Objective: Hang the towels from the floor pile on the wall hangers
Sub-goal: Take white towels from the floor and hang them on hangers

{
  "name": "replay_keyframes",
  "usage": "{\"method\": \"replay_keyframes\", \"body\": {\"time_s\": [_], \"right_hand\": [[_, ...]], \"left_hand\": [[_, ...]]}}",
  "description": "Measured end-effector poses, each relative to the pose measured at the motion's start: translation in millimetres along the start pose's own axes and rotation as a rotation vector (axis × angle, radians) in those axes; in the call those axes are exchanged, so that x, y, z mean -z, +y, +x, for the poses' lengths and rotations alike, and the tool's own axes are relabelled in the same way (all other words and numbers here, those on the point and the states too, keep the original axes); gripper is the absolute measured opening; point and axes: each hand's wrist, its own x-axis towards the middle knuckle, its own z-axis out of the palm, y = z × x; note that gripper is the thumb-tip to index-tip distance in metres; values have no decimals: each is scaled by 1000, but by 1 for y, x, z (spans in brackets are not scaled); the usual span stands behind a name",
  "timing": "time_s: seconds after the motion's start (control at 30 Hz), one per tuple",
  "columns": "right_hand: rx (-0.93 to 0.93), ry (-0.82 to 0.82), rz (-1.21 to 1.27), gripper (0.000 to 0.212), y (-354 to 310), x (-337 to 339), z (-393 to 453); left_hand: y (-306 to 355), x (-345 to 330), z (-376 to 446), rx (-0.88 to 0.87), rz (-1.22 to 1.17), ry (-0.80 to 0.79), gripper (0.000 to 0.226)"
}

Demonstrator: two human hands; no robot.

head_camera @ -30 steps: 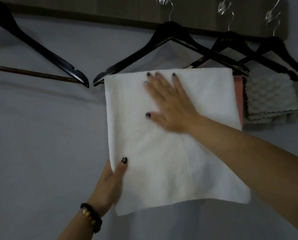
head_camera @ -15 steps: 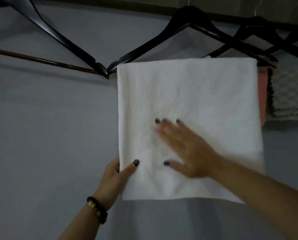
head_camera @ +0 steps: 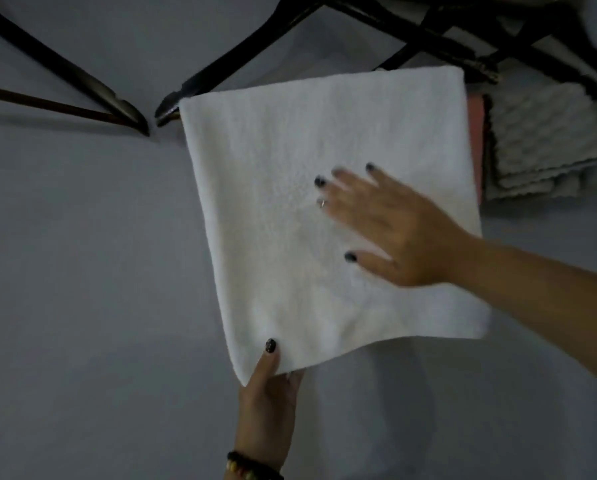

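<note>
Here my right hand lies flat, fingers straight and spread, on the middle of the white towel draped over the black hanger against the wall. My left hand pinches the towel's lower left corner, thumb in front. A textured towel hangs beyond its right edge.

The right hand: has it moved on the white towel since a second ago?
Yes. The right hand slid down the white towel from near its top fold toward the middle.
</note>
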Motion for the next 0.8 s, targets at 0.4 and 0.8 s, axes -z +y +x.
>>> {"method": "replay_keyframes", "body": {"time_s": [0.4, 0.8], "right_hand": [[-118, -317, 61, 70, -16, -42, -103], [-390, -406, 562, 61, -138, 17, -142]], "left_hand": [[-45, -46, 4, -9, 6, 62, 66], [21, 0, -51, 102, 536, 109, 53]]}}
